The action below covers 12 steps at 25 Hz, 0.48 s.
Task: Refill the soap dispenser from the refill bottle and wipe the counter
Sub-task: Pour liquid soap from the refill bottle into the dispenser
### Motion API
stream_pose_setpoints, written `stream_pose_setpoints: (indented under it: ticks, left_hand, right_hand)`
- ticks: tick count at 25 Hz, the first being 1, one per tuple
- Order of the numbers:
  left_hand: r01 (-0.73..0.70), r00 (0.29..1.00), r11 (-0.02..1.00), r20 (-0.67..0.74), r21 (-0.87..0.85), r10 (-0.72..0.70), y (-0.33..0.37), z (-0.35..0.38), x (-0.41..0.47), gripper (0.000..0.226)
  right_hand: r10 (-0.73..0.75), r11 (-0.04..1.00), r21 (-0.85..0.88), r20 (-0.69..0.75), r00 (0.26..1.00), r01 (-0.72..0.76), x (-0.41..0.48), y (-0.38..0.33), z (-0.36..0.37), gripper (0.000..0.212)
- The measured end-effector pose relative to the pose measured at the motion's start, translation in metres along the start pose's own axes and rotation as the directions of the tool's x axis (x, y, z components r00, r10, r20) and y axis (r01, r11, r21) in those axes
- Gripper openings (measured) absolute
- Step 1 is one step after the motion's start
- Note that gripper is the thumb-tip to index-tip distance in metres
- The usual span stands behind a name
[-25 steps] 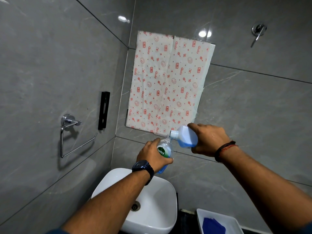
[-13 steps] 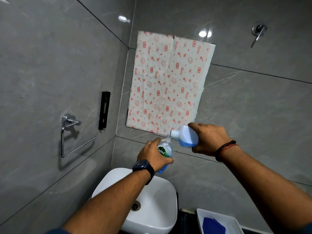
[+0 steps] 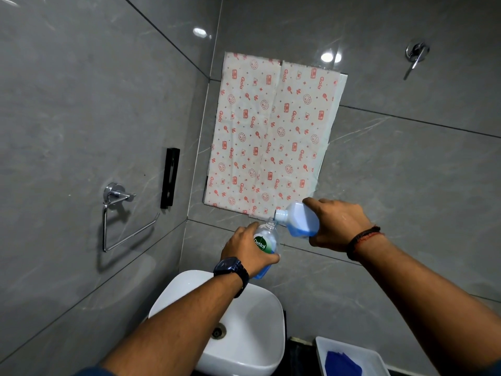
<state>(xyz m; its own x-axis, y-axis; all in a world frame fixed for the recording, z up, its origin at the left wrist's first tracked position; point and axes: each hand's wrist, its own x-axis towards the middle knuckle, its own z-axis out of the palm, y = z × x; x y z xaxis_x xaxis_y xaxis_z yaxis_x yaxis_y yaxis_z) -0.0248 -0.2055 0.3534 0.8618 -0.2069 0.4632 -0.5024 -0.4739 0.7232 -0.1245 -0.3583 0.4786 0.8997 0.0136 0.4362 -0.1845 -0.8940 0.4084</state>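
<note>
My left hand grips a clear soap dispenser bottle with a green Dettol label, its pump off and its neck open, with blue liquid at the bottom. My right hand holds a pale refill bottle tipped sideways, its open mouth right at the dispenser's neck. Blue liquid pools in the low side of the refill bottle. Both bottles hang in the air above a white basin. A folded blue cloth lies in a white tray at the lower right.
Grey tiled walls close in at the left and ahead. A patterned paper sheet covers part of the far wall. A chrome towel ring and a black bracket stick out from the left wall. A dark counter strip lies between basin and tray.
</note>
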Motion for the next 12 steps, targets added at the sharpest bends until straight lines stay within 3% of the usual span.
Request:
stream_pose_setpoints:
  ticks: [12]
  left_hand:
    - [0.008, 1.0, 1.0, -0.001, 0.001, -0.008, -0.0007, -0.0034, -0.0024, 0.091]
  right_hand:
    - [-0.011, 1.0, -0.016, -0.011, 1.0, 0.011, -0.0003, -0.0016, -0.0012, 0.07]
